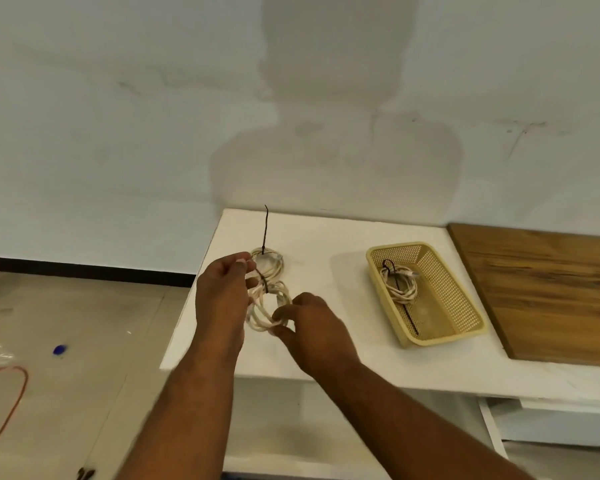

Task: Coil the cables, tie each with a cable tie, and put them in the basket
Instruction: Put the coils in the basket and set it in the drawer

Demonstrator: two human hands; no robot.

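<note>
Over the white table (326,237) I hold a coiled white cable (269,308) between both hands. My left hand (222,292) pinches a dark cable tie (262,280) wrapped around the coil's top. My right hand (312,330) grips the coil's lower loops. Behind it, another white coil (271,263) lies on the table with a black tie tail (266,226) sticking up. To the right stands a yellow perforated basket (454,299) holding one tied white cable (400,282).
A wooden board (548,289) lies at the table's right end. The table's left edge drops to a tiled floor with an orange wire (14,393), a blue cap (59,349) and clear plastic. A plain wall rises right behind the table.
</note>
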